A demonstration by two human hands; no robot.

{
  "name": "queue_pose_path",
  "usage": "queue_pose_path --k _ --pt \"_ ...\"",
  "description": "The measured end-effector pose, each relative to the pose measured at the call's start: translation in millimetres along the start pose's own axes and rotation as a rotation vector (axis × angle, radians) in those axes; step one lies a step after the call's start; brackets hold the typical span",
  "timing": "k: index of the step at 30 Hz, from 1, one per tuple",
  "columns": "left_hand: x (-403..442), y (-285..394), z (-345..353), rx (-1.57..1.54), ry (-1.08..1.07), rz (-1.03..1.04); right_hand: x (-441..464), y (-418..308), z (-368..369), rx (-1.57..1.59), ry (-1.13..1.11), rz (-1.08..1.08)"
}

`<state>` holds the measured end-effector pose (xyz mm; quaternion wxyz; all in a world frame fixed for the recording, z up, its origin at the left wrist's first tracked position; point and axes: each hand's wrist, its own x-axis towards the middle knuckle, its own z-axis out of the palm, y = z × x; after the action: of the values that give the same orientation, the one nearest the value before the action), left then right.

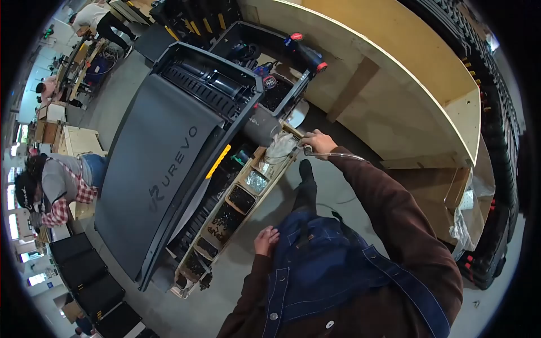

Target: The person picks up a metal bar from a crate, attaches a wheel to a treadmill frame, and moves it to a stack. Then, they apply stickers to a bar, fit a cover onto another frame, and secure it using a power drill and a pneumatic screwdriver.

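Note:
My right hand [318, 142] is closed around something small at the end of a thin clear hose [344, 155], by the upper end of a wooden parts tray [267, 188]. My left hand [266, 240] hangs near my apron [327, 253], fingers curled; whatever it may hold cannot be made out. A crumpled plastic bag [280, 147] lies on the tray beside my right hand. Small dark screws [241, 199] fill several compartments. Left of the tray stands a large dark treadmill body [163, 146] marked UREVO, tilted.
A black bin [225, 42] with tools is at the top, a red-and-black power tool [307, 54] on its edge. A big wooden crate [360, 73] stands at right. Co-workers [65, 180] are at the left. Black panels [87, 276] sit lower left.

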<state>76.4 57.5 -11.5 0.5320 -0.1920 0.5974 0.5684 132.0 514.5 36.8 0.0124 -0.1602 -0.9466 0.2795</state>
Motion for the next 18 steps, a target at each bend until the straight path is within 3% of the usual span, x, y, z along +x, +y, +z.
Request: queue_pose_path --k 3,7,9,10,12,13,16,18 --pt "17 -26 -6 -0.136 0.174 -0.062 64 45 1 -0.032 -0.165 -0.102" --pt "-7 -17 35 -0.270 0.266 -0.169 123 80 15 -0.044 -0.382 -0.004" --pt "-24 -12 60 -0.206 0.313 -0.189 138 132 65 -0.092 -0.440 0.012" --pt "-23 -15 63 -0.215 0.281 -0.204 141 127 53 -0.048 -0.455 0.135" --pt "-18 -6 80 -0.197 0.283 -0.212 144 138 53 0.205 -0.256 0.053" --pt "-16 -2 87 -0.194 0.284 -0.211 149 138 56 0.289 -0.251 0.137" --pt "6 22 115 -0.036 0.233 -0.159 132 105 36 0.364 0.053 0.400" --pt "33 34 135 0.031 0.199 -0.147 109 90 1 0.452 -0.105 0.718"
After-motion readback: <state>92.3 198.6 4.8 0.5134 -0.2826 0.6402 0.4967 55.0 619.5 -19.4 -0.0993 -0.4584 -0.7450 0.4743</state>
